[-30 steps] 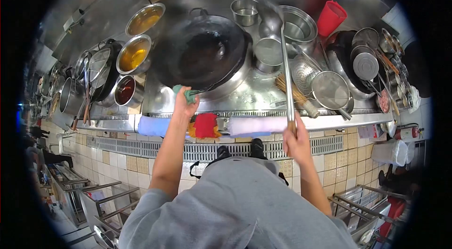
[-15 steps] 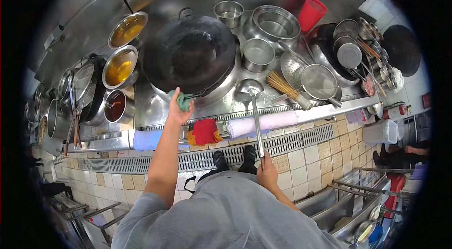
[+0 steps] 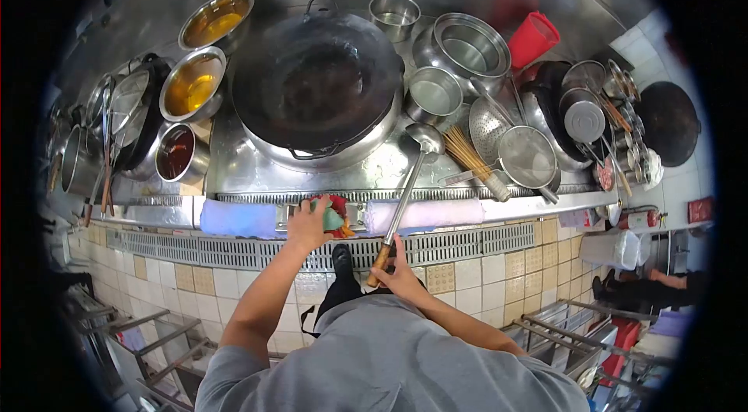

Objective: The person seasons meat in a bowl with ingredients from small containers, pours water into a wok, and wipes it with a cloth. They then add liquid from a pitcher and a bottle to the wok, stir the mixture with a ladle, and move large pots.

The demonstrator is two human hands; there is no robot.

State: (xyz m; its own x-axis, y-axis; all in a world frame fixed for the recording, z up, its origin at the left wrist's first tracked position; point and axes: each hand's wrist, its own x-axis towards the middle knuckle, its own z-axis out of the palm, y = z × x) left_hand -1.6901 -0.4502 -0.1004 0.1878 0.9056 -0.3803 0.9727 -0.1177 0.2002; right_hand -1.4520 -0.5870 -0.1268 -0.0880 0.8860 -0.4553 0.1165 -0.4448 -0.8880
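Observation:
My left hand [image 3: 310, 227] is at the stove's front edge, its fingers closed over a bunched green cloth [image 3: 333, 219]. That cloth lies against a red and yellow cloth [image 3: 340, 209], partly hidden behind my fingers. In my right hand [image 3: 399, 272] is the wooden grip of a long steel ladle [image 3: 403, 200]. The ladle slants up and away, its bowl over the steel counter beside a bamboo brush [image 3: 475, 167]. A big black wok [image 3: 315, 85] sits on the burner ahead of both hands, with no hand touching it.
Two bowls of yellow oil [image 3: 193, 85] and a pot of dark red liquid [image 3: 181, 153] stand left. Right of the wok are pots of water [image 3: 435, 93], a strainer [image 3: 527, 156] and a red jug [image 3: 534, 38]. Rolled towels [image 3: 425, 215] line the front edge.
My left hand has left the wok's near handle and come down to the red cloth with the green cloth. My right hand has moved left and up, tilting the ladle.

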